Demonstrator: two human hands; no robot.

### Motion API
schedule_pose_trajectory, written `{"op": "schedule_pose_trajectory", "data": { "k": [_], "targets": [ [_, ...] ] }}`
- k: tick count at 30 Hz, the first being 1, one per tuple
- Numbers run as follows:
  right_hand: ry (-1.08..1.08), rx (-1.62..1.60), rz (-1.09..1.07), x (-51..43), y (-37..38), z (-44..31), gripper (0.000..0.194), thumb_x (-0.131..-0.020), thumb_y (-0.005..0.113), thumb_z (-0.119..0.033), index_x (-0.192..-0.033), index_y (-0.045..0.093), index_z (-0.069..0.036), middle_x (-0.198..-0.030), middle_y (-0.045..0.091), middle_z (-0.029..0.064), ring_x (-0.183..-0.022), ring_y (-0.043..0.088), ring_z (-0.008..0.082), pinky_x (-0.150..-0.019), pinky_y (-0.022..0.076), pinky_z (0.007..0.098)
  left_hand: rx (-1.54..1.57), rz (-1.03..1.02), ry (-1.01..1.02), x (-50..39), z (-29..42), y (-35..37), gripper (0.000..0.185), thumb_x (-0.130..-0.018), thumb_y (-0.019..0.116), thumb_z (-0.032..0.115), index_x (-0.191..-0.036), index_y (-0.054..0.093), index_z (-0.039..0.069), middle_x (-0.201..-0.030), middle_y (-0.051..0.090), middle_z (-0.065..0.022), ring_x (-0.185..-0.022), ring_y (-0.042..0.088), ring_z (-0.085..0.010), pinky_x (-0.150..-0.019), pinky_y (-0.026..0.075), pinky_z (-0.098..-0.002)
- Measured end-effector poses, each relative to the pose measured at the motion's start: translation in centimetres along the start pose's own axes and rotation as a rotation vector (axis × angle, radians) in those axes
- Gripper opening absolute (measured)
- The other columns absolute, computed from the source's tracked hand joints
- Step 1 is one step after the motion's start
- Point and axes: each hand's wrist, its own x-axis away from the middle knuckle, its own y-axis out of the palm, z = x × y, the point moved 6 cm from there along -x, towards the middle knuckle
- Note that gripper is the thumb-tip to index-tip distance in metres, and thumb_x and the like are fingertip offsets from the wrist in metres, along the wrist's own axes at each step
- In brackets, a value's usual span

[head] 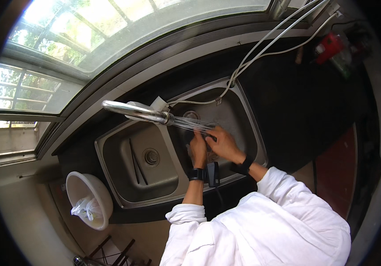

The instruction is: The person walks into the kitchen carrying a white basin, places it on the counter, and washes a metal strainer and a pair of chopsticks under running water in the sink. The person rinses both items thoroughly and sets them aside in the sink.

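Water runs from a curved chrome faucet [137, 111] in several thin streams into the right basin [243, 123] of a steel double sink. Both my hands are in that basin, where the streams meet my fingers. My left hand [197, 149] points up the basin with its fingers close together. Beside it, my right hand [224, 143] is bent, with thumb and forefinger around a small dark object [213, 137]. Fingers and water hide most of this object, so its kind is unclear. Whether my left hand also grips it cannot be made out.
Two dark chopsticks [134, 163] lie in the left basin [163, 189] near its drain. A white plastic tub [107, 199] holding a plastic bag stands left of the sink. White hoses [260, 50] cross the back right corner. A black box-shaped device [213, 174] is near the front rim.
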Motion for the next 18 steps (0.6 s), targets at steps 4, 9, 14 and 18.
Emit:
{"op": "schedule_pose_trajectory", "data": {
  "k": [4,9,14,18],
  "targets": [
    [0.118,-0.094,-0.089,-2.1,0.5,2.6,0.023,-0.078,0.057,-0.018,-0.080,0.062,0.005,-0.070,0.059,0.0135,-0.065,0.058,0.0250,-0.061,0.0430,0.0339,0.114,0.035,0.110,0.0,-0.6,-0.1,0.059,-0.090,0.037,0.053,-0.081,0.060,-0.001,-0.078,0.059,-0.0059,-0.068,0.051,-0.0170,-0.060,0.038,-0.0338],
    [0.466,-0.376,-0.249,-1.7,0.8,5.3,0.027,-0.081,0.056,-0.022,-0.081,0.062,0.004,-0.063,0.056,0.0058,-0.060,0.050,0.0132,-0.055,0.0403,0.0288,0.649,-0.131,-0.179,0.2,-3.1,1.5,0.062,-0.088,0.039,0.057,-0.107,0.058,0.001,-0.098,0.060,-0.0064,-0.082,0.055,-0.0173,-0.072,0.044,-0.0311],
    [0.440,-0.345,-0.144,-0.3,-0.1,6.3,0.028,-0.082,0.055,-0.021,-0.075,0.059,0.005,-0.059,0.053,0.0058,-0.055,0.047,0.0129,-0.052,0.0384,0.0294,0.993,-0.323,-0.282,1.3,-3.4,2.7,0.059,-0.087,0.036,0.058,-0.111,0.052,0.007,-0.102,0.059,-0.0092,-0.090,0.056,-0.0238,-0.071,0.048,-0.0395],
    [0.134,-0.206,0.111,1.2,-0.5,5.2,0.024,-0.082,0.056,-0.019,-0.077,0.058,0.005,-0.066,0.054,0.0127,-0.062,0.053,0.0255,-0.057,0.0405,0.0342,1.130,-0.246,-0.485,1.0,-4.9,3.4,0.057,-0.089,0.032,0.054,-0.116,0.048,0.007,-0.112,0.054,-0.0103,-0.106,0.050,-0.0294,-0.085,0.042,-0.0496]
  ]
}}
